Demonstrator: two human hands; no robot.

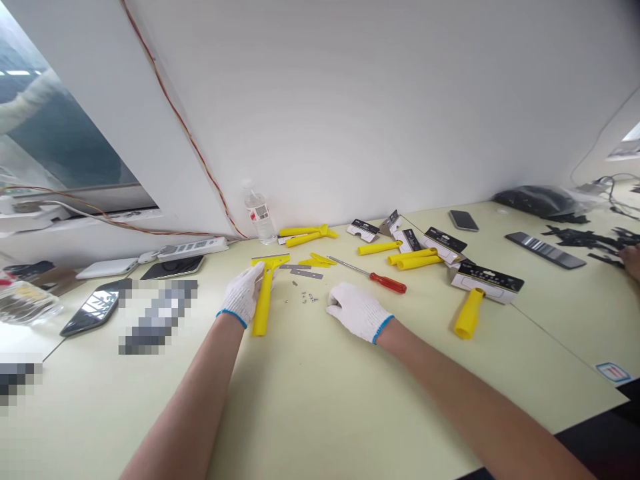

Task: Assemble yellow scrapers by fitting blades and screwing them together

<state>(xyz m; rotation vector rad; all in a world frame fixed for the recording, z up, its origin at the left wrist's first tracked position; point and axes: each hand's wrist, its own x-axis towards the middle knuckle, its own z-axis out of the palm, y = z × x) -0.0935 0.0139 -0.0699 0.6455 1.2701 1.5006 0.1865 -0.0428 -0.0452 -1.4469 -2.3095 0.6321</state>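
Pale-green table (300, 413) by white wall (350, 120): scraper work, apparently part-done.
Gripped yellow scraper (261, 310) in L hand (243, 293), over table left of loose screws (305, 298), w/ blade (269, 257) seemingly along top edge; could not verify fixing. Had R hand (354, 311) apart, curled, nr. screws; could not tell if holding any. Judged likely left: loose blades (307, 274), yellow pcs. (317, 261) Judged perhaps done: carded handles (469, 319) at R.

Left hand (240, 293) is being partly hidden by yellow scraper (262, 310); co-worker's hand (631, 262) is being cropped at right edge.
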